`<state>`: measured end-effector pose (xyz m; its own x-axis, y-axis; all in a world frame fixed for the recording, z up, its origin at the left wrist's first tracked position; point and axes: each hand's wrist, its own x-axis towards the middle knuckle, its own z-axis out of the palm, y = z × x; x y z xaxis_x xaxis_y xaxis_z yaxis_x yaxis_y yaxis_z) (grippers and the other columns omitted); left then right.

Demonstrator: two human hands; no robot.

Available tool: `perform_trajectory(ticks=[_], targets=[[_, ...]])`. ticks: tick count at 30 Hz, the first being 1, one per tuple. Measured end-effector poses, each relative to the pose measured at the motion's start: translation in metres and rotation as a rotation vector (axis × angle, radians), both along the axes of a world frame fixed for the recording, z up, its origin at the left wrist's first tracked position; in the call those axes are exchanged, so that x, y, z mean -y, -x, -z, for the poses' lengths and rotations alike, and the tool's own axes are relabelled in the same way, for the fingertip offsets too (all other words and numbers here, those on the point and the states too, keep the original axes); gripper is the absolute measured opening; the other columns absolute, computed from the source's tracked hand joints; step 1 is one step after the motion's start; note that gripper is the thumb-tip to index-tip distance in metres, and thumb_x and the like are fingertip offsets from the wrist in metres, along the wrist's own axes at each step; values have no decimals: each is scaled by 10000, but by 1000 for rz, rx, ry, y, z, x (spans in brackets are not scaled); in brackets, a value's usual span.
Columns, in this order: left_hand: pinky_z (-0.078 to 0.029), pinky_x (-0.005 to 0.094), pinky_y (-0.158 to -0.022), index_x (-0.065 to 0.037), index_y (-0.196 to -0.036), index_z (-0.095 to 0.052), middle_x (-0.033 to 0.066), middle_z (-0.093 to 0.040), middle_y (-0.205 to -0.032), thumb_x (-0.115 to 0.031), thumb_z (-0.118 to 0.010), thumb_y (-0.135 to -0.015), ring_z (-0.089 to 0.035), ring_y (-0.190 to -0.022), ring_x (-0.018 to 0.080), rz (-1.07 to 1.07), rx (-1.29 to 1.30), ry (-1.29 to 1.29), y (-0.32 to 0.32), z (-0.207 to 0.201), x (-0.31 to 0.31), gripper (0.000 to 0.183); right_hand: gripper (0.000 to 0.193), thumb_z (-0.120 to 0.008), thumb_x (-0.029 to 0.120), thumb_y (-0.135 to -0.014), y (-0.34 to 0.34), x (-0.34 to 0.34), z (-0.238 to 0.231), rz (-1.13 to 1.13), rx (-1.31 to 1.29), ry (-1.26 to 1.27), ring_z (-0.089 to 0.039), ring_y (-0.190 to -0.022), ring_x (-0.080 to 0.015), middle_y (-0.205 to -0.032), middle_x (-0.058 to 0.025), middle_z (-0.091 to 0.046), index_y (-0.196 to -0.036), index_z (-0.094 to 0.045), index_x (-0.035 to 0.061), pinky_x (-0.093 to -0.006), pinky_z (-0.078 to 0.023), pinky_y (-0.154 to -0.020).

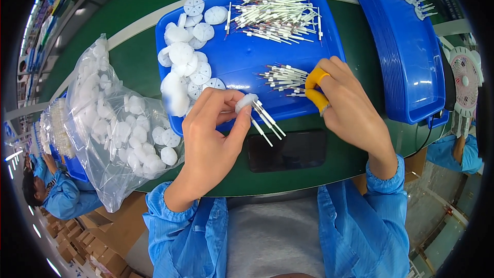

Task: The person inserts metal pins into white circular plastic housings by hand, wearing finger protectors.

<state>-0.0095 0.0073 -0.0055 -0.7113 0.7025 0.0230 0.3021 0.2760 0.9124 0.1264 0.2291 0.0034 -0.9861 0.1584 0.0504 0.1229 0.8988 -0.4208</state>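
Note:
My left hand (213,131) pinches a small white round plastic disc (247,102) between thumb and fingers, at the near edge of a blue tray (242,67). Three or so thin white sticks (267,121) hang from the disc, slanting down to the right. Over the tray's near right side, my right hand (345,100) has curled fingers, with yellow covers on fingertips. They touch the right end of a small pile of white sticks with dark reddish wire tips (285,78); whatever they pinch is hidden. Loose white discs (185,56) lie along the tray's left side.
A larger heap of white sticks (278,15) fills the tray's far side. A clear bag of white discs (123,123) lies left; a black phone (287,150) lies near the table edge. Stacked blue trays (411,72) and a fan (465,77) stand right. Co-workers are at both sides.

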Motion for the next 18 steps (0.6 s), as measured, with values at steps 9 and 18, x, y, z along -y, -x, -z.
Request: perform_trajectory(ticks=[9, 18], targets=[[-638, 327, -813, 51, -1109, -685, 127, -650, -1042, 85, -723, -926, -725, -928, 224, 91, -146, -22, -4, 0, -2, 190, 392, -700, -167, -655, 4, 42, -1, -143, -267, 368, -594, -884, -347, -953, -160, -619, -1034, -723, -70, -436, -480, -791], [-627, 351, -762, 30, -1094, -673, 133, -655, -983, 58, -748, -921, -754, -844, 278, 79, -220, -3, -6, 2, -2, 190, 304, -719, -103, -650, 5, 37, 8, -133, -229, 263, -600, -969, -323, -987, -153, -629, -953, -731, -96, -434, -473, -863]])
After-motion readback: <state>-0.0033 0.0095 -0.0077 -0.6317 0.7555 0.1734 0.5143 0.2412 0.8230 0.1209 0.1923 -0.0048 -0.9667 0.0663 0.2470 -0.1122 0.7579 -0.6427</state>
